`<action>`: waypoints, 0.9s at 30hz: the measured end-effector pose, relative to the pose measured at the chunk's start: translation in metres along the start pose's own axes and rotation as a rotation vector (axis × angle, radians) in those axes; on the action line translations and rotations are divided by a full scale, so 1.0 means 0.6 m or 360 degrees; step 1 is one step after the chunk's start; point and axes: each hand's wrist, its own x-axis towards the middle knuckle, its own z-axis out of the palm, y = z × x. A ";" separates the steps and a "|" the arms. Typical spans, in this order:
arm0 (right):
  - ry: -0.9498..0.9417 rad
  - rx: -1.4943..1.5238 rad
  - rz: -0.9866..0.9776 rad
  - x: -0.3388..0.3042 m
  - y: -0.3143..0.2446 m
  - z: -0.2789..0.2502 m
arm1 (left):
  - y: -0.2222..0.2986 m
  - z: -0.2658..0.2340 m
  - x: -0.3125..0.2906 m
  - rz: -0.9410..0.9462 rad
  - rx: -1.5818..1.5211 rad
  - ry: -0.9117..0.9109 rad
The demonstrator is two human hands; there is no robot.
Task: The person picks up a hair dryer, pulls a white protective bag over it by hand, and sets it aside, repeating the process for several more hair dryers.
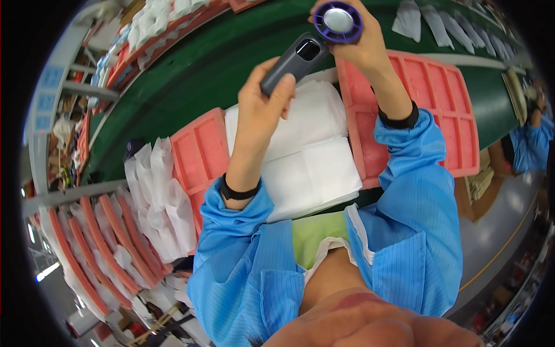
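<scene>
A handheld device, which looks like a small fan, is up over the green work surface. Its dark grey handle [287, 68] carries a glossy black window, and its round purple head [339, 22] has spokes around a silver disc. My left hand [261, 101] is closed around the lower handle, thumb on top. At the head, my right hand [365, 43] curls behind and grips its edge; some of its fingers are hidden. Handle and head meet, but I cannot tell whether they are joined. Beneath my hands lie two stacks of white sheets or bags [309, 176].
An empty pink compartment tray [430, 115] lies right of the stacks, another pink tray [199, 147] left. White-wrapped items [165, 196] and several upright pink trays [95, 251] stand farther left. Wrapped pieces [436, 26] line the far right of the green surface [191, 75]. Another person's blue sleeve [531, 144] shows at right.
</scene>
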 end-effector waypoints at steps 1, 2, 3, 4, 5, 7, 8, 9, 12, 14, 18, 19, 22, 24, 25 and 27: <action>-0.0053 0.0015 -0.0007 -0.002 -0.001 0.007 | -0.001 -0.009 0.005 0.0114 0.0068 0.0165; -0.0100 -0.0020 -0.0117 -0.004 -0.006 0.009 | 0.000 -0.016 0.008 0.0226 0.0135 0.0326; -0.0147 -0.0037 -0.0226 -0.006 -0.007 0.015 | -0.001 -0.023 0.007 0.0239 0.0131 0.0381; -0.0192 -0.0052 -0.0335 -0.009 -0.009 0.021 | -0.002 -0.025 0.006 0.0384 0.0216 0.0468; -0.0238 -0.0028 -0.0343 -0.013 -0.010 0.028 | -0.004 -0.028 0.005 0.0526 0.0305 0.0550; -0.0171 -0.0083 -0.0484 -0.021 -0.013 0.039 | -0.003 -0.032 0.000 0.0672 0.0398 0.0674; -0.0132 -0.0112 -0.0553 -0.023 -0.013 0.042 | 0.002 -0.032 -0.002 0.0664 0.0381 0.0702; -0.0168 -0.0095 -0.0559 -0.023 -0.012 0.042 | 0.007 -0.033 -0.004 0.0655 0.0363 0.0728; -0.0326 -0.0031 -0.0784 -0.017 -0.012 0.036 | 0.018 -0.023 -0.010 0.0669 0.0287 0.0775; -0.0324 -0.0036 -0.0758 -0.011 -0.002 0.025 | 0.021 -0.013 -0.011 0.0686 0.0182 0.0721; -0.0158 -0.0009 -0.0604 -0.001 0.019 0.014 | 0.016 -0.002 -0.010 0.0530 0.0036 0.0441; -0.0078 0.0067 -0.0520 0.002 0.024 0.014 | 0.013 -0.003 -0.009 0.0525 0.0026 0.0434; -0.0085 -0.0038 -0.0425 -0.008 0.010 0.020 | 0.000 -0.006 -0.002 -0.0184 -0.0319 -0.0366; -0.0308 -0.0361 -0.0408 -0.011 -0.008 0.035 | -0.002 0.009 -0.002 -0.0146 -0.0318 -0.0405; -0.0296 -0.0361 -0.0392 -0.017 -0.010 0.047 | -0.004 0.015 -0.005 -0.0098 -0.0302 -0.0412; -0.0120 -0.0107 0.0135 -0.033 -0.016 0.080 | -0.006 0.013 -0.007 -0.0072 -0.0278 -0.0414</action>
